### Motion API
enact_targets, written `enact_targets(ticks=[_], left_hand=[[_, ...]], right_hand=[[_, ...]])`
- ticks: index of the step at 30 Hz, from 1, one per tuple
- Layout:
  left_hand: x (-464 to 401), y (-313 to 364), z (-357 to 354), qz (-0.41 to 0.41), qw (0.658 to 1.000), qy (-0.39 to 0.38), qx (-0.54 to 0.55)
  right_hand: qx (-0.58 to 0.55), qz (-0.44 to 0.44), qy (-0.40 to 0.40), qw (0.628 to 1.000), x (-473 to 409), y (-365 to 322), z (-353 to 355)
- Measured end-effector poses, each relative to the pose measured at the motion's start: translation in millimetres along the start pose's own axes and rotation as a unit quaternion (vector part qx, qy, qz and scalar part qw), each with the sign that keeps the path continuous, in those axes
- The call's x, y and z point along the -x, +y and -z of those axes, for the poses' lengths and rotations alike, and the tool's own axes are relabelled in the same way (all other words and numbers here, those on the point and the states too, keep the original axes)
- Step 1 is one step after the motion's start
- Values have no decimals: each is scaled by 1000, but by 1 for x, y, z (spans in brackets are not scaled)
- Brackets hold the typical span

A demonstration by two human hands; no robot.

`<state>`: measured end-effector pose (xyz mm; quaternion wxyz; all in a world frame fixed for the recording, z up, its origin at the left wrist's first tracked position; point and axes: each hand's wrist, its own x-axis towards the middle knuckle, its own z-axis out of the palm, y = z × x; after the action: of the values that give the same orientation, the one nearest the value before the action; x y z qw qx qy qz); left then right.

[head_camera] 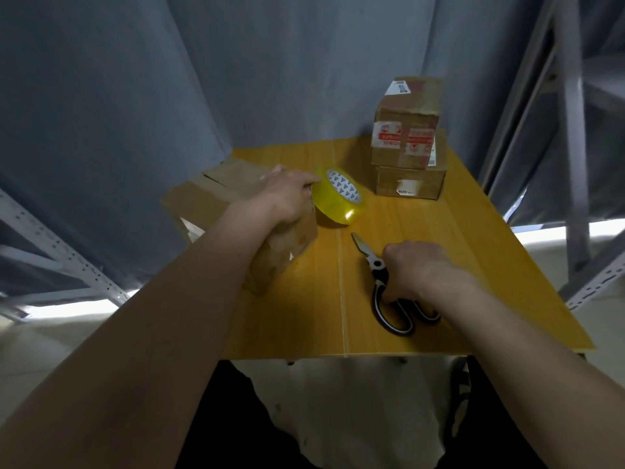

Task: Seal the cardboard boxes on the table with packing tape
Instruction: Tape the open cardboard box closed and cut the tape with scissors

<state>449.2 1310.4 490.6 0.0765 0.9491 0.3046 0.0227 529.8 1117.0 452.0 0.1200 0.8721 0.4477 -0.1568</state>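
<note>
A brown cardboard box (pixel 209 201) lies at the left edge of the yellow table (pixel 422 231). My left hand (pixel 287 194) rests on the box's right end, its fingers touching a roll of clear yellowish packing tape (pixel 340 196) that leans against the box. My right hand (pixel 412 269) is closed over black-and-white scissors (pixel 372 262) lying on the table, blades pointing away from me. Two more cardboard boxes stand stacked at the back right: the upper box (pixel 406 130) with red-printed tape, the lower box (pixel 411 184) flatter.
Grey curtain hangs behind and left of the table. Grey metal shelving uprights (pixel 575 164) stand close on the right, and another rack (pixel 67 258) on the left. The table's near edge (pixel 345 355) sits just in front of my body.
</note>
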Motion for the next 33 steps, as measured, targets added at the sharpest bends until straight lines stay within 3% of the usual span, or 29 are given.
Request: enact_targets(ticks=[3,6,9,11,15,18,25,29,32,33], left_hand=[[-1,1,2,1,1000,-13,-11],[-3,0,4,3,1000,-24,-8],[-4,0,5,-1,1000,-28,-5],[-4,-1,6,-3,1000,-26,-3],[-2,-1,5,-3,1000,-24,5],[0,-1,6,-4,999,-26,20],[8,-5,0,-33,999,4,36],[13,-11,-2,-65,997,8,48],[15,-14,-3,-84,995,10,52],[16,-15,-4,-89,995,9,53]], right_hand=[[-55,14,-18,998,-1,11,1],[-232,51,-63,969,-4,34,6],[-497,119,-168,843,-5,55,7],[-593,163,-210,760,-6,64,3],[-721,195,-202,634,-11,69,-9],[-775,202,-144,582,-18,61,-4],[-792,103,92,595,-55,15,47],[-717,9,190,671,-89,-11,70],[-576,-54,207,789,-104,-23,76],[-550,-62,202,808,-108,-26,77]])
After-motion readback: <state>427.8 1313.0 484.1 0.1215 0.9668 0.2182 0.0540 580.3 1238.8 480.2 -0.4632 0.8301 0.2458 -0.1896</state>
